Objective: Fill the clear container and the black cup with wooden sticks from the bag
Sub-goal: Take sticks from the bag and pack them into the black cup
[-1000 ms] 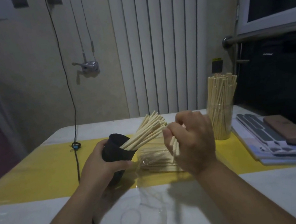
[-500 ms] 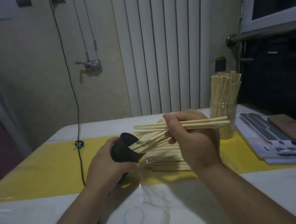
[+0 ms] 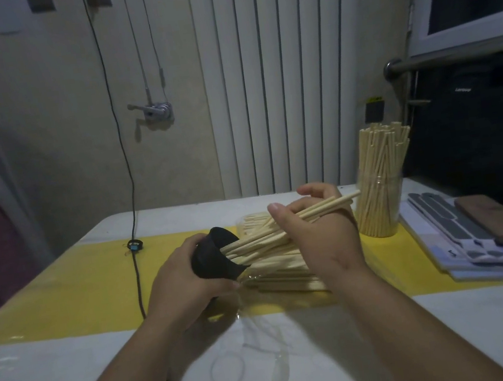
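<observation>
My left hand (image 3: 185, 279) grips the black cup (image 3: 213, 261), tilted with its mouth facing right, several wooden sticks poking out of it. My right hand (image 3: 319, 232) pinches a small bundle of wooden sticks (image 3: 326, 207), their left ends reaching into the cup's mouth. Under both hands lies the clear plastic bag (image 3: 282, 277) with more sticks inside. The clear container (image 3: 378, 202) stands upright at the right, packed with sticks.
A stack of booklets with a brown case (image 3: 497, 222) lies at the right table edge. A black cable (image 3: 132, 231) runs down the wall onto the table at the left. A thin clear loop and plastic strip (image 3: 277, 375) lie on the near white surface.
My right hand lifted a bundle of sticks from the bag, turned it level, then slid its left ends down into the cup's mouth. The left hand kept the cup tilted.
</observation>
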